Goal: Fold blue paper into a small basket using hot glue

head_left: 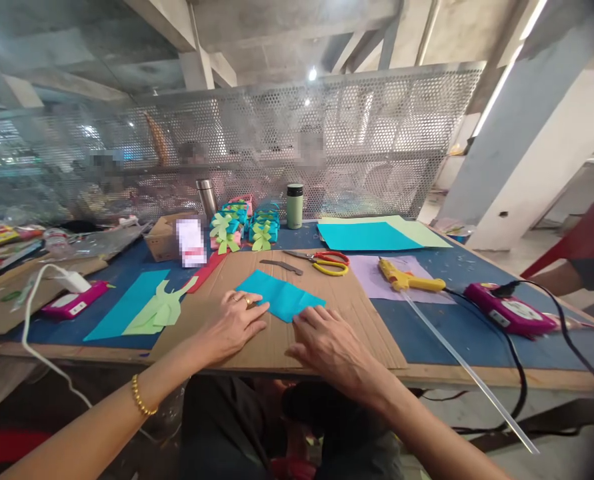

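A folded or creased blue sheet (279,293), paper or thin foam, lies on a brown cardboard board (371,340) in front of me. My left hand (237,323), with a ring on it, rests palm down at the sheet's left end, its fingers stretched out and slightly apart. At the near right corner, my right hand (327,340) has its fingers curled together over the sheet's edge. Just beyond the sheet lie a dark flat blade (281,267) and scissors (329,262) with red and yellow handles.
On the right, a yellow glue gun (411,279) with a long clear glue stick (469,370) lies on purple sheet (361,277), near a magenta power box (509,308). Green and blue cut pieces (159,310) lie left. Small bow-trimmed baskets (264,230) and a green flask (295,207) stand behind.
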A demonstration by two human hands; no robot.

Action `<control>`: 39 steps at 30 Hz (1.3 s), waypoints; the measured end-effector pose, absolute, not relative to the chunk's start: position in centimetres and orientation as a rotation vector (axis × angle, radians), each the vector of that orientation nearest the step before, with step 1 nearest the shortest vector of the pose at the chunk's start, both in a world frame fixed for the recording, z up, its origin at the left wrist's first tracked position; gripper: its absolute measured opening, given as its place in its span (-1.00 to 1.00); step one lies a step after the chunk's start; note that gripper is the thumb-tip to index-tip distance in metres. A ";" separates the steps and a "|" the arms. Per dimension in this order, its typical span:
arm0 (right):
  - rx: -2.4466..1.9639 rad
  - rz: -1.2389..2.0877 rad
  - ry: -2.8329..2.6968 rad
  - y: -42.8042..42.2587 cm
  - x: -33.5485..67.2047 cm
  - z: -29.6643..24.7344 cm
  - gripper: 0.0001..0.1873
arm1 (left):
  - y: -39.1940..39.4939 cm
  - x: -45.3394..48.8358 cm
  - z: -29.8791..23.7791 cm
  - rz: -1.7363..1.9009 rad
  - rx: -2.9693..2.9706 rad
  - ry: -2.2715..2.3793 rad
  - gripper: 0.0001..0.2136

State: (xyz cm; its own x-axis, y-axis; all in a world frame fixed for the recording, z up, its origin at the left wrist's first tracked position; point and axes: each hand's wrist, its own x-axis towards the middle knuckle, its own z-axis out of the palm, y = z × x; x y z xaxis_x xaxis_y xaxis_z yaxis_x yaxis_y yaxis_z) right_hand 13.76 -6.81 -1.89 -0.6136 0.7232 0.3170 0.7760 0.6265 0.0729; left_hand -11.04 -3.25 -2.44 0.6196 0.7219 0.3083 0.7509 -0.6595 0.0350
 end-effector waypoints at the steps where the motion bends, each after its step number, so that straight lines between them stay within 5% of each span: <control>1: -1.231 -0.256 -2.593 -6.7 13.7 -2.0 -0.72 | -3.4 -11.0 -2.4 -0.462 -2.736 -1.255 -0.67; 19: -1.158 -0.389 -2.461 -8.1 16.3 -2.8 -0.71 | -10.9 -9.9 -3.3 -0.530 -2.535 -1.306 -0.47; 27: -1.287 -0.401 -2.426 -6.5 18.6 -3.5 -0.63 | -10.3 -10.0 -3.0 -0.803 -2.858 -1.187 -0.51; 34: -1.273 -0.437 -2.359 -6.4 18.3 -3.5 -0.49 | -10.4 -11.1 -3.7 -0.658 -2.784 -1.120 -0.55; 39: -0.961 -0.312 -2.379 -9.3 15.8 -3.2 -0.64 | -10.9 -9.4 -4.0 -0.764 -2.652 -1.129 -0.74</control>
State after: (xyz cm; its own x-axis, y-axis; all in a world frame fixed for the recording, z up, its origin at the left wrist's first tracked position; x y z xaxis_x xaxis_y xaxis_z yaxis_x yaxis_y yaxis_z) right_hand 15.80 -9.32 -3.15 -0.5933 0.5692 0.5692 0.6967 0.7173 0.0088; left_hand -9.44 -10.92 -3.95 0.5847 0.6288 0.5126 0.7100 -0.7023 0.0515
